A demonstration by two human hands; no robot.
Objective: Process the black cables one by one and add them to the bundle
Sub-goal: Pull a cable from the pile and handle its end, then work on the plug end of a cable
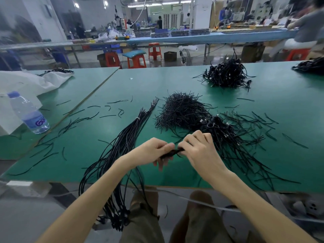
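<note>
Left hand grip: my left hand (157,151) is closed, with thumb and fingers curled round one end of a short stretch of black cable (172,152).
Right hand grip: my right hand (198,149) is closed too, its fingertips pinching the other end of the same stretch, so the two hands almost touch.
Cable in hand: it lies dark and bunched between my hands, just right of the bundle (126,134); I cannot tell whether it is coiled or folded.
Left arm pose: bare forearm reaching up and rightward, crossing over the bundle's lower part; palm down, fingers tucked under.
Right arm pose: bare forearm coming in from the side away from the bundle, the back of the hand up and the knuckles raised.
Bundle: long black cables lying aslant on the green table (280,120), bound by a white tie (138,118) near the far end; the near end hangs over the table edge.
Loose cables (228,137): a spread heap right of the bundle, just beyond my right hand.
Short black pieces (182,109): a dense pile right of the bundle's tied end.
Far pile (228,74): well beyond the bundle, to its right.
Water bottle (29,114): lying tilted, well left of the bundle.
</note>
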